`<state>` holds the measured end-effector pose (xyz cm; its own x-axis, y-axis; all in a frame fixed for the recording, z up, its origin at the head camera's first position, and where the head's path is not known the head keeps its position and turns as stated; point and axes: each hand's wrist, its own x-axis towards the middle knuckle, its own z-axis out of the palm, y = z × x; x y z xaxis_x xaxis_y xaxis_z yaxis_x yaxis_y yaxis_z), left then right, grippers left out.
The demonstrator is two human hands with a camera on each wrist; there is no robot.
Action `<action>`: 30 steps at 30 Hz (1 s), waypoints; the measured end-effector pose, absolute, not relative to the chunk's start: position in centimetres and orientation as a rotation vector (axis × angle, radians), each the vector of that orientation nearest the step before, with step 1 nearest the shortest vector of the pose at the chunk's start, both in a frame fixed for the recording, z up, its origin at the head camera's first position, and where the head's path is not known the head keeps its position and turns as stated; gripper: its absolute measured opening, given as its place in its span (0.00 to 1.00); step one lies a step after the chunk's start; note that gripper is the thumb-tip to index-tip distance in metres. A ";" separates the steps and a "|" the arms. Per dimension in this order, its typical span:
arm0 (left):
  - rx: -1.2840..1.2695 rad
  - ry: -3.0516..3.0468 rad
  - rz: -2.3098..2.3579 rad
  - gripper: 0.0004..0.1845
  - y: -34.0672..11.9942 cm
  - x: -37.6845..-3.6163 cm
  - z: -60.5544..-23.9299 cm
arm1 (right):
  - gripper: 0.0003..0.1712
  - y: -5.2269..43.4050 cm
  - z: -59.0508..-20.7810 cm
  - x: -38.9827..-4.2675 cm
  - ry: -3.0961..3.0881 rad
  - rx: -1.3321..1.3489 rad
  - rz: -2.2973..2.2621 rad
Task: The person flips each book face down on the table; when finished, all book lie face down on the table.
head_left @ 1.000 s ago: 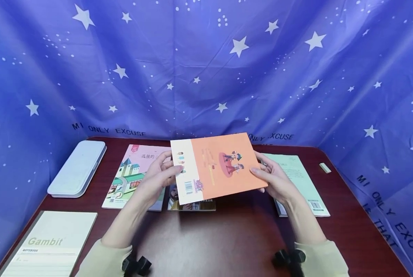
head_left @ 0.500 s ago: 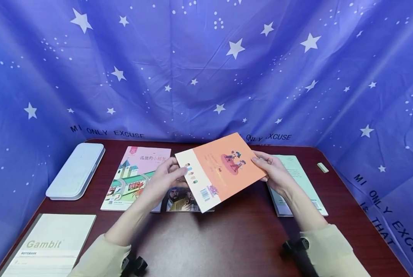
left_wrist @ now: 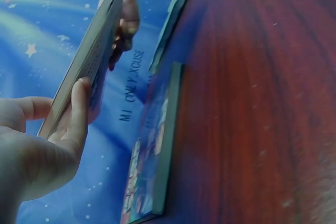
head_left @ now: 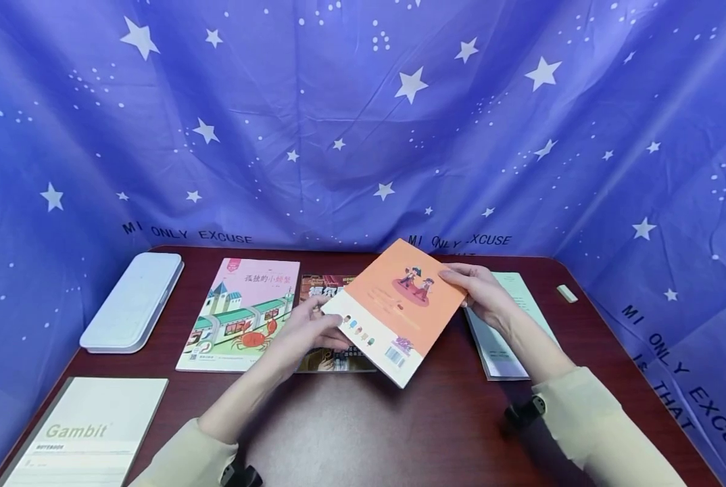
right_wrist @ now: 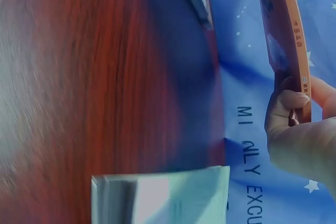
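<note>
The left hand [left_wrist: 37, 150] pinches one end of a thin book [left_wrist: 86, 59], held above the worktop [left_wrist: 252, 103]; the right hand [left_wrist: 125, 19] grips its far end.

"Gambit" stands on the cream notebook [head_left: 86, 433] at the table's near left corner, and "MI ONLY EXCUSE" on the starry blue cloth [head_left: 186, 234] behind the table.

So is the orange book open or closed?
Closed: the orange book shows only its cover, held above the table by both hands.
</note>
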<state>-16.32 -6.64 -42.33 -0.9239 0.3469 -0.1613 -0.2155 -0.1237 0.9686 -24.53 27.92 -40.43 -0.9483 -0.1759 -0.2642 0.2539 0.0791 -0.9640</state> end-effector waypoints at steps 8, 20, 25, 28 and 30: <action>0.187 1.807 2.017 0.21 -5.8 -15.5 -43.5 | 0.34 28.4 -39.5 -26.7 2.212 0.061 -1.673; 0.227 1.811 1.953 0.17 -3.1 -14.1 -45.0 | 0.36 28.1 -39.6 -29.1 2.451 0.033 -1.311; 0.255 1.786 1.937 0.16 -2.0 -13.6 -45.9 | 0.32 28.1 -40.2 -29.6 2.530 -0.004 -1.213; 0.241 1.717 1.959 0.15 -1.3 -13.3 -46.4 | 0.31 28.2 -40.6 -29.9 2.586 -0.013 -1.164; 0.221 1.679 1.969 0.15 -0.9 -13.1 -46.7 | 0.30 28.2 -40.9 -30.0 2.613 -0.022 -1.137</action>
